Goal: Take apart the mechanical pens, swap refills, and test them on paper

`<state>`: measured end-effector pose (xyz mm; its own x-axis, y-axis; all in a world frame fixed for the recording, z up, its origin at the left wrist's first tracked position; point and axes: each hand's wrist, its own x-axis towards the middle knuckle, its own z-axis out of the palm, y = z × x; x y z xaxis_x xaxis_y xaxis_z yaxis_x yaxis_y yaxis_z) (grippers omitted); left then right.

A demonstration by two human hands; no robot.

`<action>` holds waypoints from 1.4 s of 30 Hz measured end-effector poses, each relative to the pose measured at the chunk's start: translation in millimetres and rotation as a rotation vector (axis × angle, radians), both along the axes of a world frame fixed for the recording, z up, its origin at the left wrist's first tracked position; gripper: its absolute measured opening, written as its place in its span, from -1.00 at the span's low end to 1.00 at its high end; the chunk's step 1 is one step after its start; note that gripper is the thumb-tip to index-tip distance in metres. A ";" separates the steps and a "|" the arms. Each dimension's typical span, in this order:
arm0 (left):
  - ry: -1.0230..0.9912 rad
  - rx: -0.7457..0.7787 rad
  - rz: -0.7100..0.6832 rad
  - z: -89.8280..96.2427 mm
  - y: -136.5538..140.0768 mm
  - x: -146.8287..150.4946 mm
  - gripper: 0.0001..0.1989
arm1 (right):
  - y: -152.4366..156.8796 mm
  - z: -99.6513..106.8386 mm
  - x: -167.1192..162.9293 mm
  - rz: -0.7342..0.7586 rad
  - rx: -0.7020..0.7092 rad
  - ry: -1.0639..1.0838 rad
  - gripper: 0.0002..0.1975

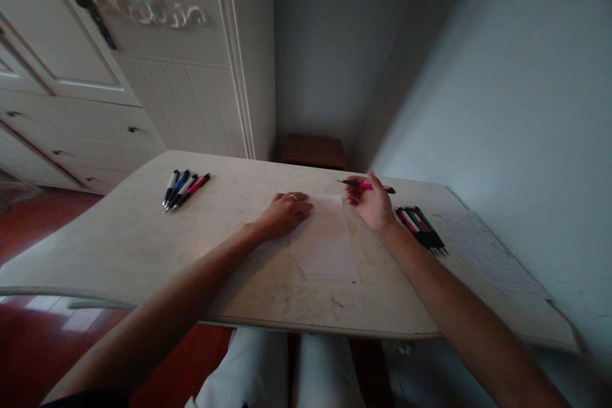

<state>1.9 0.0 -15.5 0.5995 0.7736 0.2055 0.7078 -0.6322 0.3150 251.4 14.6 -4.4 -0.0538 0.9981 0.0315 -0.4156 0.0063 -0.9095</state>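
A lined sheet of paper [327, 242] lies on the table in front of me, its lower left edge uneven. My left hand [287, 211] rests on the sheet's upper left side, palm down with the fingers stretched out; a ring shows on one finger. Just past the sheet's upper right corner, my right hand [370, 201] is turned partly palm up and grips a pink and black pen [364, 185]. The pen lies nearly level across the fingers, its tip pointing left and apart from the paper.
Several pens [184, 190] lie together at the table's far left. Another row of pens [423, 229] sits beside my right forearm. A written-on sheet [490, 252] lies along the right edge by the wall. Beyond the table [119, 229] stand a white cabinet [191, 95] and a brown wooden piece [314, 150].
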 end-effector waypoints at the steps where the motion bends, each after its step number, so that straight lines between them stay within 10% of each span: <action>1: -0.001 -0.003 -0.002 -0.1 0.2 -0.2 -0.67 | 0.5 0.6 1.3 0.009 -0.001 0.046 -0.54; 15: 0.004 -0.035 -0.030 0.9 -0.2 -3.7 -0.63 | -7.9 14.4 -1.0 0.115 -0.104 0.372 -0.85; 27: 0.013 -0.023 -0.050 0.0 -0.3 -4.7 -0.61 | -22.1 27.4 2.6 0.264 -0.026 0.467 -0.15; 42: 0.018 0.020 -0.051 -5.5 2.0 -5.3 -0.60 | -20.9 16.4 -5.4 0.420 -0.127 0.439 -0.35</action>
<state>-3.4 2.0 -21.0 0.6417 0.7378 0.2093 0.6801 -0.6736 0.2894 246.0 -6.3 12.0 -0.4520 0.8918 0.0225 -0.6945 -0.3359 -0.6363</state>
